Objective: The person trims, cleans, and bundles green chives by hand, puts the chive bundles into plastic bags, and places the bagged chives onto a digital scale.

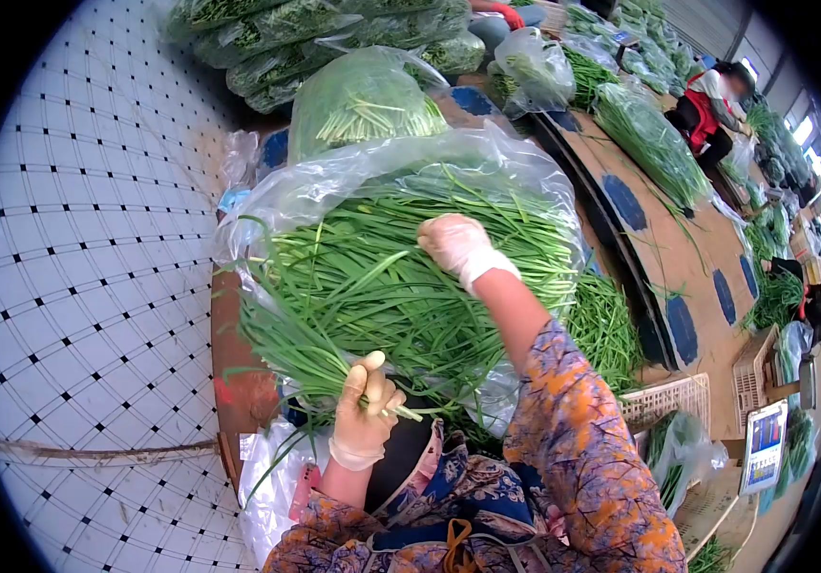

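Observation:
My left hand (365,406), in a thin pale glove, is closed around a small bunch of garlic chives (320,358). The bunch's pale cut ends poke out to the right of my fist, and its leaves fan up and left. My right hand (456,246), gloved too, rests over the big heap of garlic chives (401,277), fingers curled downward. Its fingertips are hidden, so what they grip cannot be made out. Under and around the heap lies a clear plastic bag (353,177), its far edge folded back.
A filled bag of greens (363,105) stands behind the heap, with stacked bags (334,33) farther back. To the left is a tiled surface (95,267). A plastic crate (668,401) and a printed sign (765,447) are at right. Other people (711,105) work farther off.

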`<state>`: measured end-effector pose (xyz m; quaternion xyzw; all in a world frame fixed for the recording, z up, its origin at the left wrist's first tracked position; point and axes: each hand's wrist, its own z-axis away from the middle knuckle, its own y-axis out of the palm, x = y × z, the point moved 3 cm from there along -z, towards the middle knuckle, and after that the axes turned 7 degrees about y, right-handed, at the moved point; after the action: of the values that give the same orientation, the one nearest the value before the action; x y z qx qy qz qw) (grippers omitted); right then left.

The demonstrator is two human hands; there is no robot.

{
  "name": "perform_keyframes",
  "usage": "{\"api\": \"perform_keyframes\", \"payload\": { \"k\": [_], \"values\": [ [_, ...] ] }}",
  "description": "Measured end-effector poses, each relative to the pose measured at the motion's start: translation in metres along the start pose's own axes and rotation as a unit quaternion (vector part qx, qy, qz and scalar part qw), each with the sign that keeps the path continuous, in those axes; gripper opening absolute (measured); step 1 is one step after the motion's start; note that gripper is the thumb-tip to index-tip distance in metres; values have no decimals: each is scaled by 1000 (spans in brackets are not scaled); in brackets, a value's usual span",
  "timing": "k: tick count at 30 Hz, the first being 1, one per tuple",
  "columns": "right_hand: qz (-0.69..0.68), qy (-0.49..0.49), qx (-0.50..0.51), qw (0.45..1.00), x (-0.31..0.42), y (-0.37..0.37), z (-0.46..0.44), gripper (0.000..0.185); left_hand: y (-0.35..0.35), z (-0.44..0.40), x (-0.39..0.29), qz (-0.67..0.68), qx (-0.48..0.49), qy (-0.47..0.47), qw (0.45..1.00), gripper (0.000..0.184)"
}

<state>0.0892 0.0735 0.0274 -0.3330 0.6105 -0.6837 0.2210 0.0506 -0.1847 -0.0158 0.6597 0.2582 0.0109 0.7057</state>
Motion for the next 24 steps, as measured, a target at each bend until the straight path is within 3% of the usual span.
{"api": "perform_keyframes", "payload": {
  "k": [1,3,5,7,9,11,12,13,15,16,17,20,22,23,24],
  "values": [
    [-34,9,-20,999,1,-11,3,16,-2,1,-3,-16,-4,4,1000,30],
    [-270,42,28,961,-5,-40,16,14,0,0,-6,-20,-4,4,1000,29],
    [-436,36,-56,897,-9,-76,28,14,6,0,-6,-22,0,1,1000,28],
    [-494,36,-247,833,-17,-132,49,12,19,0,-3,-44,67,13,997,27],
    [-499,-38,-426,754,-3,-191,98,11,25,3,0,-40,81,11,996,27],
    [-426,-47,-514,743,7,-204,146,13,43,6,6,-119,141,29,982,29],
    [-283,-183,-555,761,9,-195,159,17,44,8,14,-76,120,-8,990,33],
    [-230,-197,-519,799,14,-174,173,21,43,6,21,-121,138,3,983,40],
    [-219,-174,-408,869,31,-113,200,25,58,8,38,-91,28,-72,993,45],
    [-208,-160,-351,899,39,-82,214,28,60,10,46,-78,17,-94,992,47],
    [-209,-162,-335,904,44,-52,226,26,53,10,57,-49,27,-94,994,43],
    [-257,-117,-312,907,46,5,270,21,1,23,84,-68,-77,-150,983,26],
    [-447,106,-160,874,31,23,289,25,-10,37,94,-82,-77,-173,979,25],
    [-371,214,-127,895,14,32,299,23,-12,43,99,-93,-76,-192,974,25],
    [-390,233,-29,891,2,35,299,28,-4,49,102,-116,-68,-210,968,25]
  ]
}}
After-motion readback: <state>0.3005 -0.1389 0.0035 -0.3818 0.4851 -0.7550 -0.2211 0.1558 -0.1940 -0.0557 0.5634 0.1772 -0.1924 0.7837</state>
